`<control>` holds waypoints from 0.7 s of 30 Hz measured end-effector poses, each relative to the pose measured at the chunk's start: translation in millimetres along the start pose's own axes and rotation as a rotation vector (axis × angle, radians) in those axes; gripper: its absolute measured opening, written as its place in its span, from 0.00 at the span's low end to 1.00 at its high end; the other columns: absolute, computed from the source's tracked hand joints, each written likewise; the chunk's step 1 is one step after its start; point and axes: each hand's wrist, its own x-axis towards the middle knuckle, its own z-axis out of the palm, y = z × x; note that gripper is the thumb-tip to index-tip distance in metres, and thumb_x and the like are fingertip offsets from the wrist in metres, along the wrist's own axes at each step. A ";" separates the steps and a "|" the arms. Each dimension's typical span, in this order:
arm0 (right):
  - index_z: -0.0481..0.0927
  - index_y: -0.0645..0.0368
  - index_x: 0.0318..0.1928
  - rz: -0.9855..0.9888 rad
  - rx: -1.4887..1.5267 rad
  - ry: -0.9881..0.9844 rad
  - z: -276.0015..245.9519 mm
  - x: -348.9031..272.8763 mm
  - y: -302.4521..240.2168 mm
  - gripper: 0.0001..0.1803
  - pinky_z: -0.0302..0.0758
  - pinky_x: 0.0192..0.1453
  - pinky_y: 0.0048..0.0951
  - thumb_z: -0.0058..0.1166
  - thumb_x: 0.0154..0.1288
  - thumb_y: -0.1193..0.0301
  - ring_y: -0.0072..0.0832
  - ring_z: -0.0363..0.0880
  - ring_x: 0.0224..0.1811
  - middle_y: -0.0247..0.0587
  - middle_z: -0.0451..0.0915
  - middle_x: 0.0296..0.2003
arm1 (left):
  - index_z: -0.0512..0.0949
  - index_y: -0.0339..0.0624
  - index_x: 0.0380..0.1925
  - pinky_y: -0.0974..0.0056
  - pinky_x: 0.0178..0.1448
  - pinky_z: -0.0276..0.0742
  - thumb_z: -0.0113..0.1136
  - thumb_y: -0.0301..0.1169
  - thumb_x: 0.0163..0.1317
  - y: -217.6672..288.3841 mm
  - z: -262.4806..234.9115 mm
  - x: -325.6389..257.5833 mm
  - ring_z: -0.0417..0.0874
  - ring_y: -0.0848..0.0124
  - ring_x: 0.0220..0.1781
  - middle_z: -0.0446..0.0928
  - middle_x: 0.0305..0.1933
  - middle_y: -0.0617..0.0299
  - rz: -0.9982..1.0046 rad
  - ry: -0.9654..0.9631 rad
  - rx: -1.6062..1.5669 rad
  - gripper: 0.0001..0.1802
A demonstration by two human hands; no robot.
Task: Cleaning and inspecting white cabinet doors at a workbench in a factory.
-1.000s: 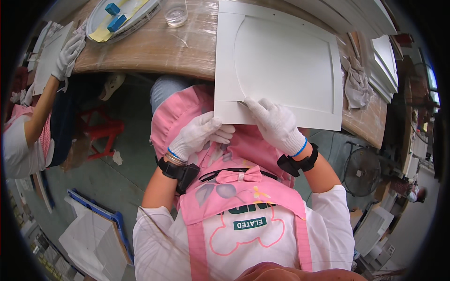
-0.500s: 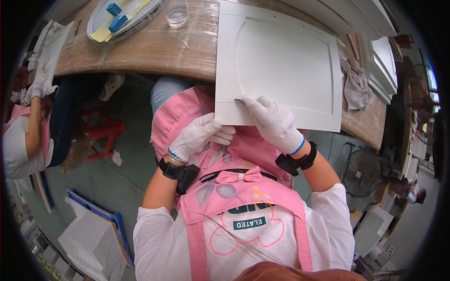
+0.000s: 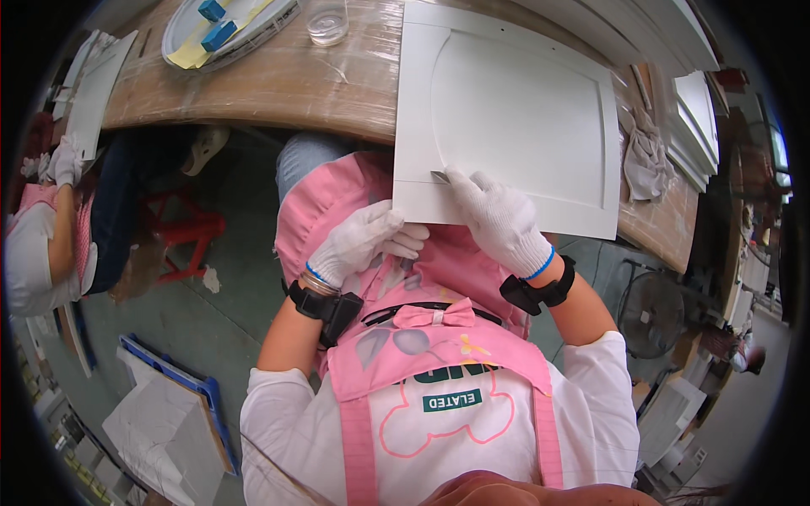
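Note:
A white cabinet door panel with a raised frame border lies partly on the table, its near edge overhanging above my lap. My left hand, in a white knit glove, is closed at the panel's near left corner, thumb by the edge and fingers curled below. In my gloved right hand a small grey metal blade is pinched, its tip at the joint line of the frame near that corner. Most of the blade is hidden by my fingers.
On the table are a round white lid with blue blocks, a clear cup and a grey rag. White panels stack at right. Another gloved person works at left near a red stool.
The blade has tilted and shows a little more beyond my right fingers. My left hand keeps its place at the corner. The whole view has shifted slightly.

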 end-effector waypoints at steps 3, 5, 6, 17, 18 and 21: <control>0.69 0.50 0.62 0.027 -0.020 -0.004 0.2 2.1 -2.8 0.28 0.79 0.33 0.40 0.50 0.59 0.77 0.43 0.83 0.35 0.43 0.78 0.38 | 0.71 0.31 0.55 0.59 0.52 0.83 0.51 0.48 0.72 -1.1 -2.0 0.6 0.85 0.64 0.45 0.80 0.47 0.51 0.002 -0.028 -0.001 0.28; 0.68 0.50 0.62 0.005 -0.037 -0.024 -0.7 0.2 -2.7 0.28 0.79 0.33 0.40 0.50 0.60 0.77 0.43 0.83 0.35 0.43 0.78 0.38 | 0.72 0.30 0.55 0.59 0.52 0.83 0.50 0.47 0.73 -0.9 -0.6 0.9 0.85 0.63 0.45 0.80 0.46 0.51 0.015 -0.025 -0.010 0.28; 0.68 0.51 0.63 -0.016 -0.051 -0.041 -1.0 -0.5 -2.8 0.28 0.79 0.33 0.40 0.50 0.60 0.76 0.43 0.83 0.35 0.43 0.78 0.38 | 0.72 0.30 0.55 0.59 0.52 0.83 0.50 0.47 0.73 0.0 0.3 0.3 0.85 0.63 0.45 0.80 0.46 0.51 0.015 -0.023 -0.010 0.28; 0.68 0.53 0.62 0.012 -0.050 -0.033 -7.0 0.8 -7.3 0.27 0.80 0.32 0.41 0.50 0.59 0.77 0.43 0.83 0.35 0.44 0.78 0.37 | 0.72 0.30 0.55 0.58 0.53 0.83 0.50 0.46 0.73 1.4 -1.1 0.5 0.85 0.62 0.46 0.80 0.48 0.49 0.014 -0.075 -0.039 0.27; 0.68 0.54 0.62 0.029 -0.065 -0.042 -7.6 0.8 -9.4 0.28 0.80 0.33 0.41 0.50 0.59 0.78 0.43 0.83 0.35 0.44 0.78 0.37 | 0.72 0.30 0.55 0.58 0.53 0.83 0.50 0.46 0.73 1.0 -1.4 0.4 0.85 0.62 0.46 0.80 0.48 0.49 0.015 -0.075 -0.039 0.27; 0.68 0.54 0.62 0.021 -0.053 -0.049 -8.2 -0.6 -6.4 0.28 0.80 0.33 0.40 0.49 0.59 0.78 0.43 0.83 0.35 0.44 0.78 0.37 | 0.72 0.30 0.55 0.58 0.53 0.83 0.50 0.46 0.73 0.6 -1.4 0.5 0.85 0.62 0.46 0.80 0.48 0.49 0.015 -0.071 -0.032 0.27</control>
